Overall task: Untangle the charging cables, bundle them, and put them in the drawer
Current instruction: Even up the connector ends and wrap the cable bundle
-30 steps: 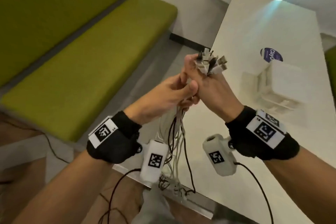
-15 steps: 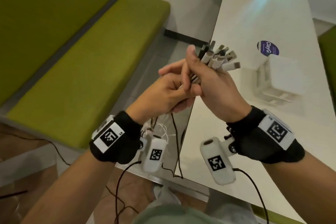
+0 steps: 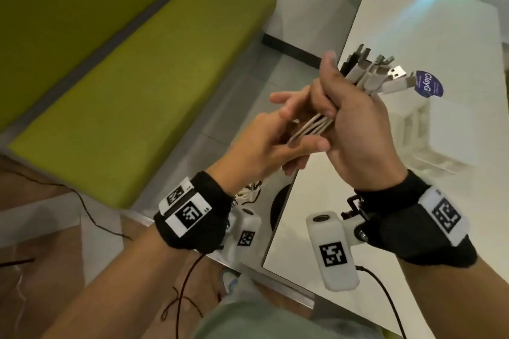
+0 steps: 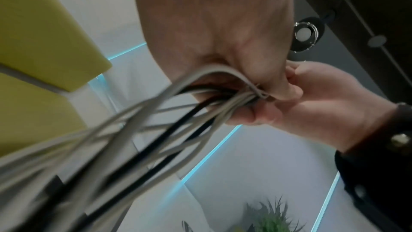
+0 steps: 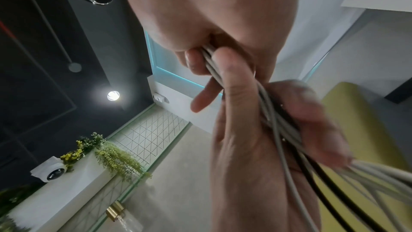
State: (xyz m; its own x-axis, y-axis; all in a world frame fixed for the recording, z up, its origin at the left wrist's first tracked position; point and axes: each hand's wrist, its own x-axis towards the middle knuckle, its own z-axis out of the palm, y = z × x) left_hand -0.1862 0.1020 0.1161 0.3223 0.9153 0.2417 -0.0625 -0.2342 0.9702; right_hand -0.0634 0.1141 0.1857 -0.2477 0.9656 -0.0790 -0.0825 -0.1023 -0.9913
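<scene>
1. Step in hand: judged as the bundling stage. The plug ends are gathered level and the cords run together as one sheaf; nothing is yet tied or stowed.
2. Left hand [image 3: 264, 146]: fingers partly curled round the cords of the charging cables [image 3: 311, 126] just below the other hand's grip, with the forefinger extended; the loose lengths trail down from it, grey and black strands blurred in the left wrist view.
3. Right hand [image 3: 355, 129]: closed round the cables near their plugs [image 3: 380, 74], which fan out above the thumb; held in the air over the near edge of the counter [image 3: 413, 22].
4. Next move, as judgement: calls for coiling or folding the hanging lengths while the plug-end grip stays firm, so the sheaf does not splay.
5. Container: a white drawer unit [image 3: 429, 132] stands on the counter, right of the hands; its contents cannot be told.
</scene>
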